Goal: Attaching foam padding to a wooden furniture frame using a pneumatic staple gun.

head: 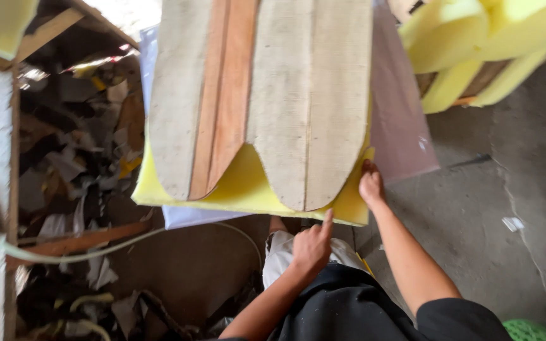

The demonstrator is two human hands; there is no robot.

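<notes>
A wooden panel [266,95] of pale planks with rounded ends and a reddish strip lies on a sheet of yellow foam [241,186], which rests on a pale plastic-covered surface [399,120]. My left hand [312,245] is below the foam's near edge, fingers curled, index finger pointing up at the edge and touching or almost touching it. My right hand [370,183] presses on the foam's right near corner, beside the rounded plank end. Neither hand holds anything.
More yellow foam pieces [475,44] are stacked at the top right on a wooden frame. A wooden rack [64,164] full of scraps and offcuts stands at the left, with a pale cord [96,249] crossing it. Concrete floor [500,208] lies at the right; something green [535,330] shows at the bottom right.
</notes>
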